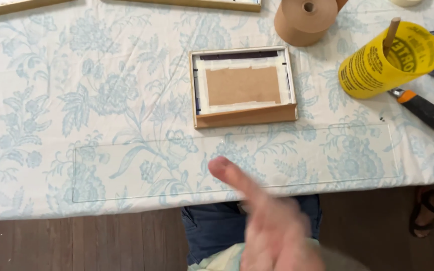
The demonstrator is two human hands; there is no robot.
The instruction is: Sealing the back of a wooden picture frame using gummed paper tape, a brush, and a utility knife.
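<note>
Over the glass sheet's (237, 163) near edge, one blurred hand (272, 226) hovers empty, finger extended.

One hand (272, 226) rose from the lower middle of the frame, blurred, its index finger (229, 175) stretched toward the upper left and the other fingers curled loosely (which hand it was could not be told). It held nothing.

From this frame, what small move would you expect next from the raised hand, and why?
Probably a short reach forward to the clear sheet at the table's near edge. The blurred hand hovers just above it, index finger extended, holding nothing; the wooden frame lies face down beyond it.
</note>
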